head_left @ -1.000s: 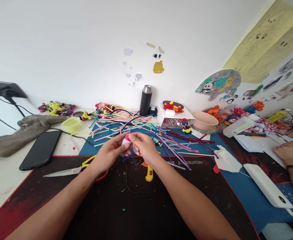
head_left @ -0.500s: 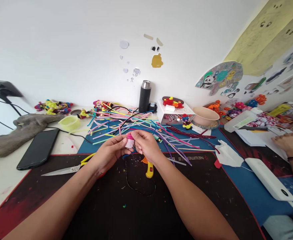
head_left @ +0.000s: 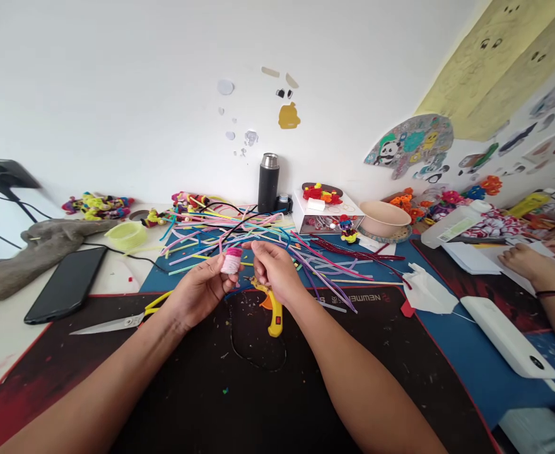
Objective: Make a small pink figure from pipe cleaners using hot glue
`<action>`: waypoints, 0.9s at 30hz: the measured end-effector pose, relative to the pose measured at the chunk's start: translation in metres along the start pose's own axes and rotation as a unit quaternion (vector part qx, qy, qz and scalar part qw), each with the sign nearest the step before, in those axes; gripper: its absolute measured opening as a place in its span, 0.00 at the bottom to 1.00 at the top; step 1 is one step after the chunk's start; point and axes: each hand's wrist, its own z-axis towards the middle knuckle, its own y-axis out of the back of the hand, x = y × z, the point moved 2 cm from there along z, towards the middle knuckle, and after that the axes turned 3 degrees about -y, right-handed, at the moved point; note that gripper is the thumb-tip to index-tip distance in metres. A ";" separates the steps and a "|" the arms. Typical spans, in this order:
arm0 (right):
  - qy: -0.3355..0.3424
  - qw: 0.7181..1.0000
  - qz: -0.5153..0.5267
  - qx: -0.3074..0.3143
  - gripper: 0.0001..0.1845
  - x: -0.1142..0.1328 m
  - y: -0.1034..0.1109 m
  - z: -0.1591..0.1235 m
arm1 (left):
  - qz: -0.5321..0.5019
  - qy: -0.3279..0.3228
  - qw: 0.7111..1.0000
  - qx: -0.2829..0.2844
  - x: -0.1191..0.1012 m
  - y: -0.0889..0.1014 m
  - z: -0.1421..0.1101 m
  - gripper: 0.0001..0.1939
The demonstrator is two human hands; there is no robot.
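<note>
My left hand point(head_left: 202, 287) grips a small coiled roll of fuzzy pipe cleaner point(head_left: 231, 260), magenta at the top and pale pink below, between thumb and fingers. Just to its right is my right hand point(head_left: 275, 268), its fingers curled and pinched near the roll's top edge. What lies in that pinch, if anything, is too small to make out. Below the right hand a yellow glue gun point(head_left: 274, 315) lies on the black mat point(head_left: 202, 391). Left of the left wrist rest yellow-handled scissors point(head_left: 121, 323), partly behind my forearm.
Loose pipe cleaners point(head_left: 202, 243) spread behind my hands. A black flask point(head_left: 268, 183), a white box point(head_left: 327, 217) and a beige bowl point(head_left: 384, 221) stand along the wall. A phone point(head_left: 67, 284) lies left; a power bank point(head_left: 507, 334) lies right, near another person's hands point(head_left: 526, 261).
My right hand has drawn apart from the roll, which both hands held together before. The roll, now in my left hand alone, shows more fully. The view has shifted slightly.
</note>
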 end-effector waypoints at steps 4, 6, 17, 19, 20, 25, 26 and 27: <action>0.006 1.000 -0.013 0.001 0.30 0.000 -0.001 -0.001 | -0.010 0.013 1.000 -0.001 -0.001 -0.004 -0.002 0.18; 0.007 1.000 -0.020 0.007 0.30 0.000 -0.002 -0.001 | -0.006 0.008 1.000 -0.003 0.000 -0.003 -0.002 0.19; 0.013 0.999 -0.045 0.018 0.27 -0.008 -0.006 0.002 | 0.019 -0.003 1.000 -0.014 0.005 0.002 0.001 0.19; 0.009 0.999 -0.041 0.009 0.27 -0.006 -0.005 0.001 | 0.017 0.006 1.000 -0.018 0.005 0.001 0.000 0.17; 0.006 0.999 -0.039 0.004 0.27 -0.004 -0.005 0.001 | 0.013 0.011 1.000 -0.018 0.005 0.001 0.000 0.16; 0.002 1.000 -0.008 -0.005 0.26 -0.002 -0.001 0.001 | -0.005 0.021 1.000 0.004 0.004 0.001 0.001 0.14; 0.001 1.000 -0.001 -0.003 0.26 -0.003 0.000 0.001 | -0.005 0.020 1.000 0.005 0.004 0.002 0.002 0.15; -0.001 1.000 0.004 -0.001 0.26 -0.004 -0.001 0.001 | -0.004 0.018 1.000 0.005 0.005 0.003 0.002 0.17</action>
